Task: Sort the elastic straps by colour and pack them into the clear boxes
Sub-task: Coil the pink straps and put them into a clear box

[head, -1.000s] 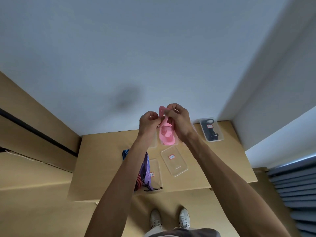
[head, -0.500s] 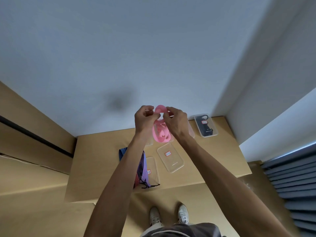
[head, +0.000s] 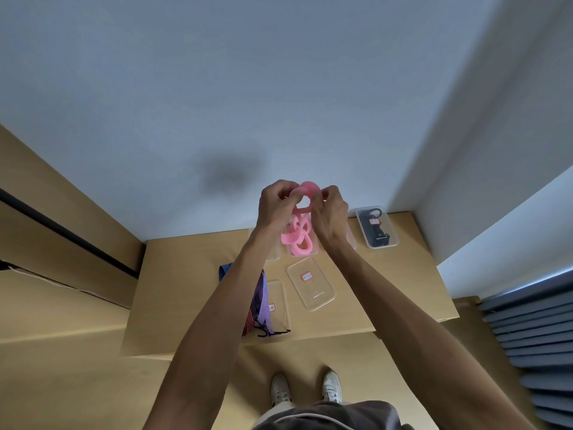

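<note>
Sitting in far clear box (head: 391,242): black strap (head: 374,231).

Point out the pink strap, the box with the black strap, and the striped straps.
pink strap (head: 305,191): head view, top of the loop held between both hands.
box with the black strap (head: 393,235): head view, right wall.
striped straps (head: 259,299): head view, middle of the bundle.

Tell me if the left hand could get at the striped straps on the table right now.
Probably not yet. The left hand pinches the pink strap together with the right hand, held up over the table. The striped straps lie uncovered below its forearm, so once it lets go the way looks free.
</note>
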